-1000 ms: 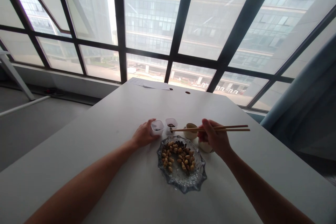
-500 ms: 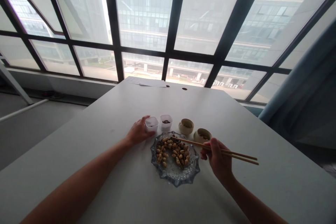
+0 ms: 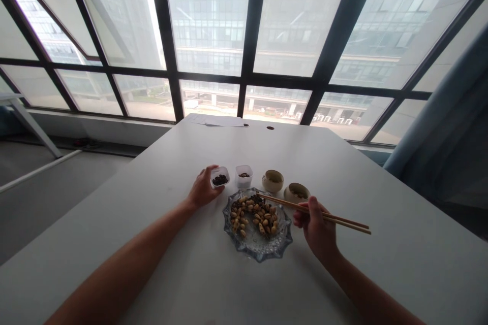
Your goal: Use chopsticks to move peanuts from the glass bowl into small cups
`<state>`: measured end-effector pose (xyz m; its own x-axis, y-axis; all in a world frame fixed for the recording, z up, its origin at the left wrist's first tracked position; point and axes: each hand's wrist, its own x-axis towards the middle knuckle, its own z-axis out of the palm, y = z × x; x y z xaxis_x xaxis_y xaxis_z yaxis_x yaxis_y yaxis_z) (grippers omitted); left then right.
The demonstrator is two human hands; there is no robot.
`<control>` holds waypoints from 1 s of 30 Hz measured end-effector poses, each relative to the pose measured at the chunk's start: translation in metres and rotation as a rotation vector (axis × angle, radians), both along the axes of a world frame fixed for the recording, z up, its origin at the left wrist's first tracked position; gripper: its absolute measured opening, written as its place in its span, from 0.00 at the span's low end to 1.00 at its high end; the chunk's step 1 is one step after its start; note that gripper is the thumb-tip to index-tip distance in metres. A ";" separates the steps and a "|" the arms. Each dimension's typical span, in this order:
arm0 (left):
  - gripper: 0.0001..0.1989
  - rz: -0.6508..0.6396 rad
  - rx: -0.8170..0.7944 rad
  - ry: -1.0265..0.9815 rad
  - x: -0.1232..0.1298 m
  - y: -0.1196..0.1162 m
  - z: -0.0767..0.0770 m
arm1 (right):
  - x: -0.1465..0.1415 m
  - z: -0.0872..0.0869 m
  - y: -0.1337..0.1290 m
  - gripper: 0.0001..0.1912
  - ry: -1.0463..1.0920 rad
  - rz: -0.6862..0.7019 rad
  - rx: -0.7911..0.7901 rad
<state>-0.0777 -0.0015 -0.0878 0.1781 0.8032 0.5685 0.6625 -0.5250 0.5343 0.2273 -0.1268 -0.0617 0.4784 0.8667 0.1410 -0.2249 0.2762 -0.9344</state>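
Observation:
My left hand [image 3: 204, 189] grips a small clear plastic cup [image 3: 220, 169] from its left side; the cup is tilted towards me and shows dark seeds [image 3: 220, 180] inside. In my right hand [image 3: 317, 226] is a pair of wooden chopsticks [image 3: 346, 221], their tips over the back of the scalloped glass plate [image 3: 259, 252]. Pistachios and peanuts [image 3: 263, 218] lie on the plate, with dark seeds [image 3: 258, 198] at its back edge. Whether the tips pinch a seed is too small to tell.
A second clear plastic cup [image 3: 244, 170] with some dark contents stands right of the held one. Two beige ceramic cups [image 3: 272, 187] [image 3: 290, 194] follow to the right, the nearer holding nuts. Papers [image 3: 215, 121] lie at the white table's [image 3: 171, 264] far end, by the windows.
The left cup has tipped towards me, so its dark seeds now show. The chopstick tips have shifted slightly right along the plate's back. The whole view has moved a little.

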 end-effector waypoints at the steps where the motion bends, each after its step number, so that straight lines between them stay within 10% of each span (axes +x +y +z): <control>1: 0.33 0.005 -0.007 0.015 0.000 0.000 0.000 | 0.000 0.000 0.001 0.27 0.024 -0.005 -0.010; 9: 0.45 0.053 -0.039 0.148 -0.007 -0.001 0.022 | 0.001 -0.003 0.006 0.28 0.083 -0.049 -0.017; 17: 0.40 -0.140 -0.089 0.431 0.052 0.012 0.073 | 0.006 -0.007 0.006 0.26 0.001 -0.036 0.008; 30: 0.39 -0.286 0.008 0.404 0.066 0.013 0.073 | -0.002 0.032 0.017 0.20 -0.593 0.008 0.308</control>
<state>-0.0120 0.0118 -0.0144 0.5981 0.6859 0.4146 0.6446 -0.7191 0.2598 0.2253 -0.1101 -0.0299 0.2368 0.7478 0.6202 0.2996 0.5510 -0.7788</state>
